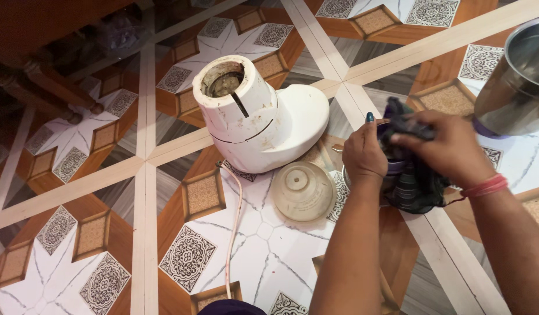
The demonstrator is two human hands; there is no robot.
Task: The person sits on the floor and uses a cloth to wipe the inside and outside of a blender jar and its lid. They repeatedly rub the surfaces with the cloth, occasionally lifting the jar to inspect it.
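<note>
My left hand grips the side of a small steel jar that stands on the patterned floor, mostly hidden by cloth. My right hand presses a dark striped cloth down over the jar's top. A red thread band circles my right wrist. Left of my hands a clear plastic lid lies on the floor. Behind it a white mixer base is tipped on its side, its open socket facing up-left, and its pale cord runs toward me.
A larger steel jar sits at the right edge. Dark wooden furniture legs stand at the upper left. The floor is patterned tile in brown, white and grey.
</note>
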